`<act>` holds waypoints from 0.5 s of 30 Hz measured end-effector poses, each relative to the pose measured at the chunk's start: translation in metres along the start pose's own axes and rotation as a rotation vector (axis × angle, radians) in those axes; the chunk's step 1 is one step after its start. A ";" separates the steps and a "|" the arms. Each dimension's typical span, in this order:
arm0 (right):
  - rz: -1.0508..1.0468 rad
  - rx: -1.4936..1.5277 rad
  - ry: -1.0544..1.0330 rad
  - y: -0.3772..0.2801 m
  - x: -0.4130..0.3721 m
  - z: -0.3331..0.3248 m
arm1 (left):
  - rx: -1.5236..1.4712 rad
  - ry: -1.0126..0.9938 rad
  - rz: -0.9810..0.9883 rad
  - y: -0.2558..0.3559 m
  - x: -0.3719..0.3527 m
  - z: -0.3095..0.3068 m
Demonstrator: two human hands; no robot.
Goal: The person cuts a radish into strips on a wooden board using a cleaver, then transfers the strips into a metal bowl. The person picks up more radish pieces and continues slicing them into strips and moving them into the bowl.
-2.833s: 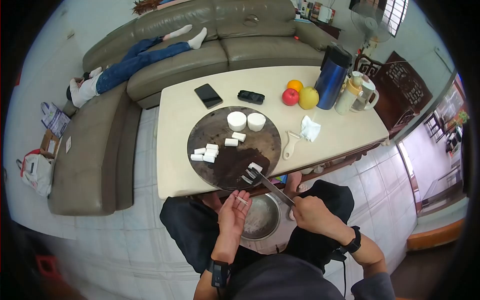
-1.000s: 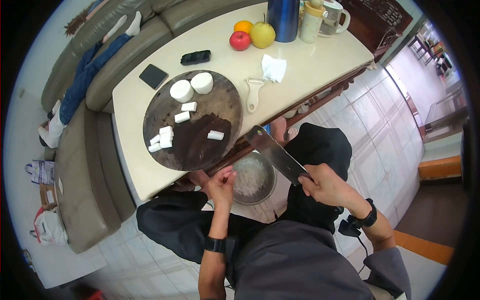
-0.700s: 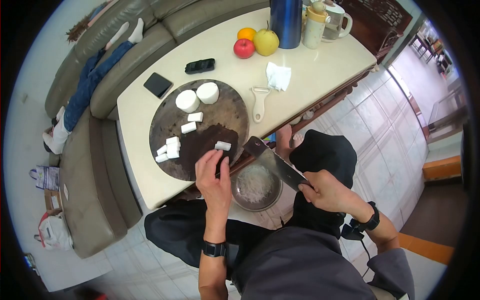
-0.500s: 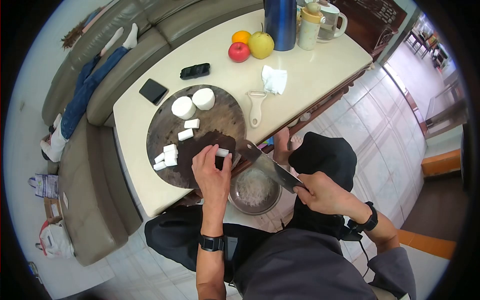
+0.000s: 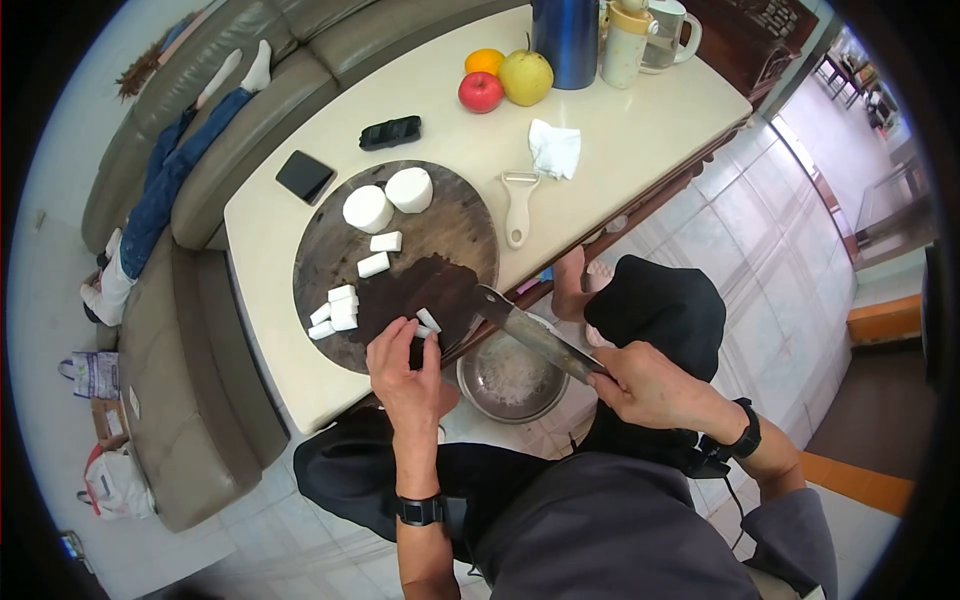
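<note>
My right hand (image 5: 645, 385) is wrapped round the handle of a cleaver (image 5: 545, 342), whose blade points up and left past the edge of the chopping board (image 5: 330, 245). On the board's wet near part, my left hand (image 5: 405, 375) pinches a small white radish piece (image 5: 425, 332) between thumb and fingers. Just above it leans another radish strip (image 5: 428, 319). Several cut radish blocks (image 5: 343, 307) are grouped to the left, two more blocks (image 5: 373, 264) lie mid-board, and two thick radish rounds (image 5: 368, 209) stand at the far side.
Below the table edge, a metal bowl (image 5: 510, 380) holds white shreds. A peeler (image 5: 518, 210), a crumpled tissue (image 5: 555, 150), a phone (image 5: 305, 177), fruit (image 5: 525, 78) and a blue flask (image 5: 565, 45) are on the table. A person (image 5: 185, 155) lies on the sofa (image 5: 190, 400).
My left hand has shifted slightly left, and two radish strips now show at its fingertips where one showed before. The cleaver stays beside the board in my right hand.
</note>
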State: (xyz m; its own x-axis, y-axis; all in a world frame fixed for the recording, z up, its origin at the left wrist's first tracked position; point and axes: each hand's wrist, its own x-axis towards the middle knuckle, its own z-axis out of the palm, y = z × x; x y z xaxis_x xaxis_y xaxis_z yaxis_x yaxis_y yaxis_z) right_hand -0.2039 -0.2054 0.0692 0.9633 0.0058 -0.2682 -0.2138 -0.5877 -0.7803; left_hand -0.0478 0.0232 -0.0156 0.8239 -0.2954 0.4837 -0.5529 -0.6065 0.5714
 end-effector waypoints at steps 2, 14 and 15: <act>-0.008 0.001 0.001 -0.002 0.002 0.001 | -0.013 -0.001 -0.003 -0.003 -0.002 -0.001; -0.019 -0.033 -0.007 -0.008 0.007 0.005 | -0.159 -0.059 -0.127 -0.006 -0.002 -0.013; -0.018 -0.025 -0.007 -0.008 0.007 0.006 | -0.175 -0.051 -0.135 -0.006 -0.001 -0.013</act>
State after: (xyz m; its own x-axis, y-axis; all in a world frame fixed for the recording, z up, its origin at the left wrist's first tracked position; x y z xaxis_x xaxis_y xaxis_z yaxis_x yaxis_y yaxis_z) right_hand -0.1959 -0.1961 0.0705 0.9659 0.0220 -0.2578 -0.1919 -0.6074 -0.7709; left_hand -0.0473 0.0365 -0.0109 0.8945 -0.2600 0.3637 -0.4470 -0.5073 0.7367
